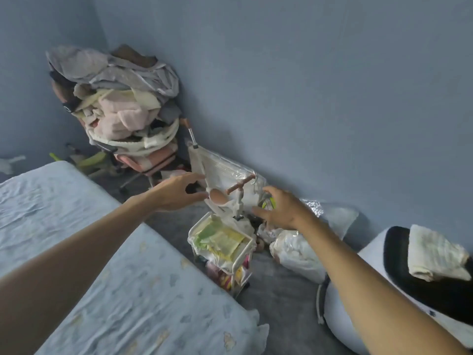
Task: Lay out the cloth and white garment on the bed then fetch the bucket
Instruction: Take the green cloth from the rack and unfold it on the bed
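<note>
Both my hands, left hand (176,192) and right hand (277,208), reach out with fingers spread and empty toward the white trolley (225,248) beside the bed (115,265).

Pale blue bed sheet (122,252) printed with small faded blue and cream shapes. Plain grey-blue walls (332,85) and grey carpet (281,290). A chair piled with laundry (115,98): grey on top, then pink and cream. White wire trolley (238,262) holding green and yellow packets. A brown-handled white toy (239,192). A white and black bucket (409,290) carrying a folded cream cloth (435,254).
</note>
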The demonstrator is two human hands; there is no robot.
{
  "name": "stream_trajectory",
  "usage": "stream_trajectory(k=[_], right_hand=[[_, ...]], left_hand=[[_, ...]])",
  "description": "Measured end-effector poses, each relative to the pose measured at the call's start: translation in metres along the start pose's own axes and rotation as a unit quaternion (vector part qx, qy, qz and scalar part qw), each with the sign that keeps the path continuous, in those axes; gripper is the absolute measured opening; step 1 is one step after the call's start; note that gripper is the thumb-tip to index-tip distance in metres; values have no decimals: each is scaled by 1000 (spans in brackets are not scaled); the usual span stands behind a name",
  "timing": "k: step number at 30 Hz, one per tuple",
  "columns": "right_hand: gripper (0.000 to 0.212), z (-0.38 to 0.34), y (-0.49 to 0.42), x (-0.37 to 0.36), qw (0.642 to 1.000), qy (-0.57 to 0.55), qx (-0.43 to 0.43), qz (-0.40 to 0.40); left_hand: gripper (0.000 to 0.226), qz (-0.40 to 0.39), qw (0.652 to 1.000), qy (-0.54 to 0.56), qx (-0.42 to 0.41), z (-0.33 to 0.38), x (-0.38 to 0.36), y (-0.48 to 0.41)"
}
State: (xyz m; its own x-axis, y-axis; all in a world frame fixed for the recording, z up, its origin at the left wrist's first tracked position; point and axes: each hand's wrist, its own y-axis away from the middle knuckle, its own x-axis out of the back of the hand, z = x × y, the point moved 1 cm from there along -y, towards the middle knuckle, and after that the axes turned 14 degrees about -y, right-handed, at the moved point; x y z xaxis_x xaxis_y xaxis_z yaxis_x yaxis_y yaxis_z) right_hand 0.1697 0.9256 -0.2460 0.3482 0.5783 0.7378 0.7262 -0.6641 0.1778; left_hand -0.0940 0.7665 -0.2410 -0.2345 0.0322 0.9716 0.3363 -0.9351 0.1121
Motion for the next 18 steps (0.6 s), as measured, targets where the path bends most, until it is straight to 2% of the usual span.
stream_trajectory(k=[2, 6, 9, 11, 15, 18], right_hand=[[87, 29, -31, -43, 1000, -15, -18, -14], [96, 102, -100, -146, 994, -53, -79, -46], [87, 150, -151, -217, 988, -98, -108, -41], [81, 178, -182, -262, 984, -127, -124, -24], [89, 219, -226, -340, 968, -178, -176, -1], [85, 238, -248, -379, 960, -159, -229, 9]], left_hand=[[73, -40, 999, 2, 13, -22, -51, -28], [74, -81, 996, -1, 28, -70, -172, -85], [70, -105, 994, 3, 30, -104, -262, -131], [68, -113, 993, 19, 36, -122, -318, -157], [64, -95, 994, 46, 34, -147, -406, -195], [62, -92, 993, 51, 46, -162, -448, -215]])
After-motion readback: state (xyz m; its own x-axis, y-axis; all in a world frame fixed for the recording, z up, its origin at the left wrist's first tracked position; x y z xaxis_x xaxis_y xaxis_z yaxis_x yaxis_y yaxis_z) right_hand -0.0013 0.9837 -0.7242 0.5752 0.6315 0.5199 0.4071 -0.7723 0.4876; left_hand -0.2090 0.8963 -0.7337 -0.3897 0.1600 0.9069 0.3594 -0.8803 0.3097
